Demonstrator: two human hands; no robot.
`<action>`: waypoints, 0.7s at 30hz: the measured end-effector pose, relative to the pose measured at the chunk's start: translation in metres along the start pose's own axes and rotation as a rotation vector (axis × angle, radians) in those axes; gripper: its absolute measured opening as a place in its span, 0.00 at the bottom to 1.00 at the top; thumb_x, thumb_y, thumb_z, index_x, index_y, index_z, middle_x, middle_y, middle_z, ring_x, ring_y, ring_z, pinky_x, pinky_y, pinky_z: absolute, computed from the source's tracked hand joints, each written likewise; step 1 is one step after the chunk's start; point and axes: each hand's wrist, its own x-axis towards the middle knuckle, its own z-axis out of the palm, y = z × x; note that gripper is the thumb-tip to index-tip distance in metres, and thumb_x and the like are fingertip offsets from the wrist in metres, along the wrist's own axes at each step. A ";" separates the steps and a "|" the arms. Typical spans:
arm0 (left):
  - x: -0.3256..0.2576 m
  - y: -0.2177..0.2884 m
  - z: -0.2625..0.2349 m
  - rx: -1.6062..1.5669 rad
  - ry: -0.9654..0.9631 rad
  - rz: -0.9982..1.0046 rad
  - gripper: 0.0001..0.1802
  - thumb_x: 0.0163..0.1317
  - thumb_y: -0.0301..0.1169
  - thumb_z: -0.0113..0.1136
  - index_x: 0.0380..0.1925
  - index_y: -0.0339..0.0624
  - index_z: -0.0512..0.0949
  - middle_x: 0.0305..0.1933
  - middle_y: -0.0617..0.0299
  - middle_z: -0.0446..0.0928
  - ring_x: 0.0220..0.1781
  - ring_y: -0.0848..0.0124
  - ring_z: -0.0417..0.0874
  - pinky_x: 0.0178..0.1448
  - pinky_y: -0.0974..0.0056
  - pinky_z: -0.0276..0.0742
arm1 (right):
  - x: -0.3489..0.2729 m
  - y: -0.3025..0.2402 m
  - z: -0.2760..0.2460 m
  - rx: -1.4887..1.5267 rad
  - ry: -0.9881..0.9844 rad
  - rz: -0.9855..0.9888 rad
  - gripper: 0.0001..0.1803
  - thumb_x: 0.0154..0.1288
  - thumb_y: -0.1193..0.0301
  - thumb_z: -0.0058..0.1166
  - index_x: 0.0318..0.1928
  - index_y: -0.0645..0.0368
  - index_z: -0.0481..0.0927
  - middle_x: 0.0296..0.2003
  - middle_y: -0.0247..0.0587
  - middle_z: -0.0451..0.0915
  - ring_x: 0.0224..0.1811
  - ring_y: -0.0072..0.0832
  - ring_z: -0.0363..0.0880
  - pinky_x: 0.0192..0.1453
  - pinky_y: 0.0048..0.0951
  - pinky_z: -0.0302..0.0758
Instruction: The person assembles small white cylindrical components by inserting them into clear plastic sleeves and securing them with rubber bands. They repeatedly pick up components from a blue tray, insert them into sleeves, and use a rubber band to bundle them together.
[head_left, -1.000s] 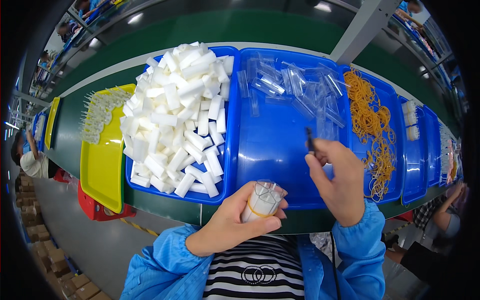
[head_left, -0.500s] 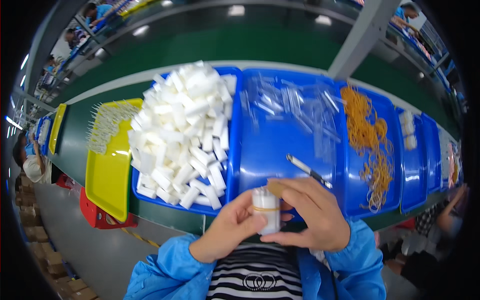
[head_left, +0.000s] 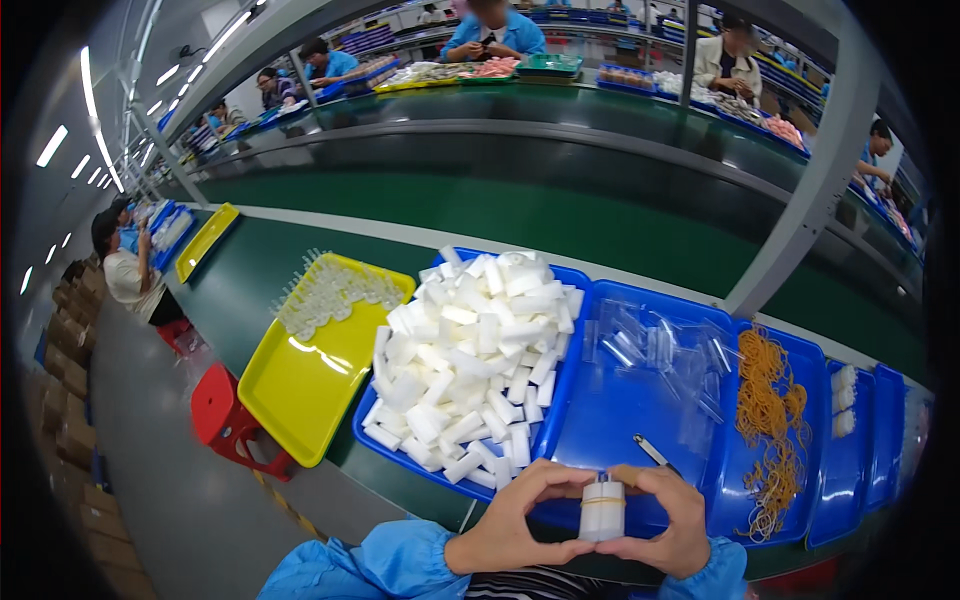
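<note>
Between my two hands is a white bundle (head_left: 602,515) with a tan rubber band round its middle, held upright near the front edge of the blue tray. My left hand (head_left: 525,515) grips it from the left, thumb at its base and fingers at its top. From the right, my right hand (head_left: 668,515) closes on it the same way; something tan covers a fingertip at the top. A small clear or dark piece shows at the bundle's top, too small to name. Just beyond lies a pen (head_left: 655,453) in the blue tray (head_left: 615,400).
White foam-like blocks (head_left: 470,350) heap up in a blue tray left of centre. Clear plastic strips (head_left: 670,350) lie in the middle tray, orange rubber bands (head_left: 768,410) right of them. A yellow tray (head_left: 300,385) holds small clear parts. A red stool (head_left: 225,415) stands left; a grey post (head_left: 810,170) rises behind.
The view has tilted up and swung left, bringing co-workers across the belt into sight. My right fingers have shifted from over the bundle to its right side, mirroring the left.
</note>
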 end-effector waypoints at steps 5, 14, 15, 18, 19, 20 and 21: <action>0.004 -0.001 0.004 -0.161 0.044 -0.024 0.41 0.49 0.22 0.77 0.63 0.36 0.66 0.62 0.53 0.64 0.67 0.61 0.71 0.72 0.53 0.69 | -0.010 0.004 0.014 0.489 0.109 0.106 0.58 0.39 0.61 0.83 0.69 0.70 0.62 0.61 0.54 0.72 0.64 0.42 0.74 0.68 0.40 0.70; 0.005 0.021 -0.008 0.161 -0.153 -0.043 0.43 0.50 0.30 0.78 0.66 0.37 0.67 0.63 0.54 0.65 0.65 0.62 0.73 0.72 0.56 0.68 | -0.016 0.003 -0.005 0.017 0.001 0.074 0.44 0.36 0.65 0.83 0.55 0.72 0.77 0.48 0.52 0.79 0.49 0.38 0.83 0.55 0.35 0.79; 0.004 0.024 -0.008 0.262 -0.187 -0.015 0.42 0.50 0.30 0.79 0.65 0.37 0.68 0.62 0.55 0.66 0.64 0.62 0.73 0.72 0.57 0.69 | -0.017 0.004 -0.009 -0.030 -0.022 0.037 0.45 0.35 0.64 0.83 0.55 0.72 0.77 0.49 0.52 0.79 0.49 0.38 0.82 0.55 0.35 0.79; 0.003 0.017 -0.001 0.040 -0.101 -0.077 0.40 0.50 0.27 0.78 0.64 0.36 0.70 0.60 0.55 0.67 0.64 0.63 0.74 0.71 0.58 0.69 | -0.018 0.011 -0.010 -0.037 -0.028 0.014 0.48 0.34 0.61 0.84 0.57 0.71 0.76 0.53 0.53 0.78 0.52 0.40 0.81 0.55 0.35 0.79; 0.003 0.011 0.001 -0.047 -0.073 -0.100 0.40 0.50 0.26 0.77 0.64 0.35 0.69 0.60 0.55 0.67 0.64 0.63 0.74 0.71 0.58 0.69 | -0.015 0.017 -0.004 0.046 0.009 0.064 0.50 0.34 0.59 0.84 0.58 0.71 0.75 0.54 0.54 0.77 0.53 0.40 0.81 0.55 0.35 0.78; 0.001 0.004 0.002 -0.104 -0.020 -0.090 0.41 0.50 0.23 0.77 0.66 0.35 0.68 0.61 0.55 0.66 0.66 0.62 0.73 0.72 0.57 0.69 | -0.015 0.019 0.001 0.128 0.046 0.122 0.51 0.34 0.58 0.84 0.59 0.70 0.74 0.56 0.54 0.77 0.54 0.41 0.80 0.56 0.36 0.78; 0.001 0.001 0.004 -0.126 0.002 -0.081 0.42 0.50 0.23 0.77 0.66 0.35 0.67 0.61 0.55 0.66 0.66 0.62 0.72 0.72 0.56 0.69 | -0.010 0.011 0.008 0.265 0.120 0.130 0.52 0.34 0.57 0.84 0.60 0.70 0.73 0.57 0.55 0.76 0.55 0.41 0.80 0.57 0.37 0.78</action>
